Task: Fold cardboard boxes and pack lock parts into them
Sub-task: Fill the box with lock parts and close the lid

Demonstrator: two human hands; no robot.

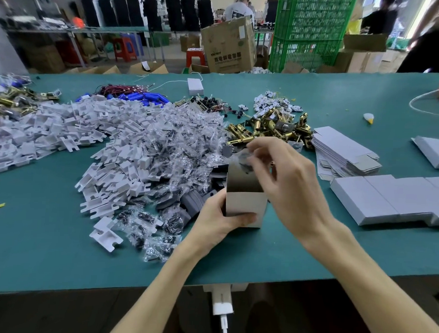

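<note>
A small white cardboard box (pixel 244 204) stands upright and open at the top on the green table (pixel 49 235). My left hand (pixel 219 223) grips its lower part, thumb across the front. My right hand (pixel 282 178) is over the box's open mouth, fingers pinched on a clear plastic bag of small dark parts (pixel 241 159) that hangs at the opening. Behind the box lies a heap of brass latch parts (pixel 272 129). To the left spreads a pile of bagged screws (pixel 179 150) and white plastic inserts (pixel 109 167).
Flat unfolded white boxes (pixel 343 153) are stacked to the right, with closed white boxes (pixel 376 199) nearer the front. Blue batteries and wires (pixel 141 96) lie farther back. A charger (pixel 221 303) hangs at the table's front edge. People and green crates stand beyond the table.
</note>
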